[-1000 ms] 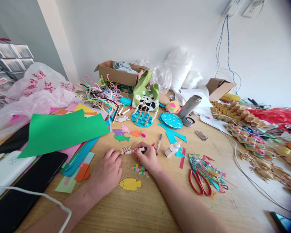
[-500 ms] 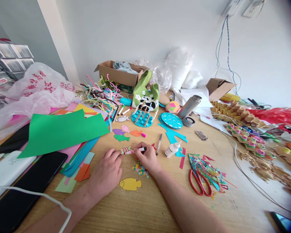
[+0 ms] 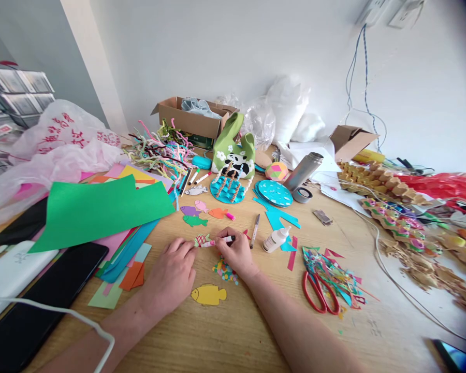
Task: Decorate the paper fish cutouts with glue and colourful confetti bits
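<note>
Patterned paper fish (image 3: pixel 201 240), one, pale with red cross-hatching; lies flat on the wooden table (image 3: pixel 241 331), left of the white glue bottle (image 3: pixel 275 239), which serves as landmark for all entries.

Left hand (image 3: pixel 175 264), one: palm down, left of the bottle, fingers loosely extended and gripping nothing, fingertips at the near left end of the patterned fish.

Right hand (image 3: pixel 236 253), one: just left of the bottle, closed in a pinch on a slim marker (image 3: pixel 210 243), white and pink with a black end. Marker slants low, its pink end at the patterned fish; exact contact of the tip too small to tell.

Pen (image 3: pixel 255 231), one, uncapped state unclear: between the right hand and the bottle.

Yellow paper fish (image 3: pixel 208 295), one: left of the bottle and nearer the person.

Paper dots (image 3: pixel 224 270), assorted colours: left of the bottle, beside the right wrist.

Purple fish (image 3: pixel 190 211), green fish (image 3: pixel 195 221), pink fish (image 3: pixel 201 206) and orange fish (image 3: pixel 218 213), one each: beyond the bottle to the left; a pink cap (image 3: pixel 230 216) by the orange one.

Scissors (image 3: pixel 320 292), red-handled, one pair: right of the bottle and nearer the person, blades among cut paper scraps (image 3: pixel 330 269).
</note>
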Demonstrator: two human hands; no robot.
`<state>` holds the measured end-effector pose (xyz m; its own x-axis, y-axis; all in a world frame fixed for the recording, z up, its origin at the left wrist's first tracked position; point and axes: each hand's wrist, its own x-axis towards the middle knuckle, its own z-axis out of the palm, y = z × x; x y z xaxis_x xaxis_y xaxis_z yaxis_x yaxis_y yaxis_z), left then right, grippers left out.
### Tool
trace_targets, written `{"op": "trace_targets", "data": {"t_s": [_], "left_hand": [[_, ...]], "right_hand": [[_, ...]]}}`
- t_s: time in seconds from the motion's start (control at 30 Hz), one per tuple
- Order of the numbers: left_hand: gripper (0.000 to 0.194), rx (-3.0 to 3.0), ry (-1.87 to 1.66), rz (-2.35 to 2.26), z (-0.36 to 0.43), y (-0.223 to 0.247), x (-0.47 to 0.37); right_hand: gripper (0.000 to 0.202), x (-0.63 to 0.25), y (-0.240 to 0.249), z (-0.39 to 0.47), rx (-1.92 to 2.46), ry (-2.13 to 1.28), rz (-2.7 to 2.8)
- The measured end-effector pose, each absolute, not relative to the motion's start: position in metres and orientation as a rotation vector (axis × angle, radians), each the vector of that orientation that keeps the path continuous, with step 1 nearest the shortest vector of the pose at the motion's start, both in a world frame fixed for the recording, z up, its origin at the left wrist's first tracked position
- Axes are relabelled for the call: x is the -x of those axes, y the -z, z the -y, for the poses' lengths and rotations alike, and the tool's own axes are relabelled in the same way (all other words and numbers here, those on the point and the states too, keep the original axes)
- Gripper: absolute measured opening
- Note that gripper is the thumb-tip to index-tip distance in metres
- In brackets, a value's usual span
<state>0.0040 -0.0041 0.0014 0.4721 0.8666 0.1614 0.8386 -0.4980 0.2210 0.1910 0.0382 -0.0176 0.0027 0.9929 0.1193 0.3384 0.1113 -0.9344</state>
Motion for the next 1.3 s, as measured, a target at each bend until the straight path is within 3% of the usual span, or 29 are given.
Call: {"op": "trace_targets", "data": {"t_s": [1.3], "left_hand": [[0.043, -2.593, -0.370, -1.509, 0.0047, -0.0032, -0.0042]], "right_hand": [[0.013, -0.1914, 0.0178, -0.0384, 1.402, -0.897, 1.466]]}}
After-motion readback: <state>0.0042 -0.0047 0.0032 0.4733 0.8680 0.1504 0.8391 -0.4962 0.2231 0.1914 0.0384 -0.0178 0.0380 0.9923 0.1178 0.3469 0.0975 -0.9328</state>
